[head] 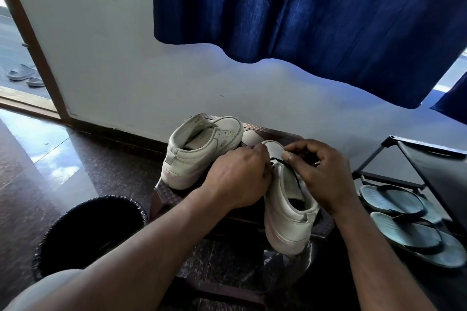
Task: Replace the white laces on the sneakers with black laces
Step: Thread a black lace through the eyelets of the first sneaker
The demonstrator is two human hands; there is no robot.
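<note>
Two white sneakers sit on a dark brown stool (164, 197). The far sneaker (199, 149) has no lace and lies to the left. The near sneaker (288, 212) points away from me, heel toward me. A black lace (290, 171) runs across its upper eyelets and down the tongue. My left hand (237, 179) grips the sneaker's left side at the eyelets, fingers curled over the edge. My right hand (321, 174) pinches the black lace above the tongue. The lace ends are hidden under my hands.
A black bin (88, 232) with a liner stands on the floor at the lower left. A pair of grey-blue flip-flops (406, 219) lies on a black rack (429, 159) at the right. A blue curtain (303, 12) hangs above. A doorway opens at far left.
</note>
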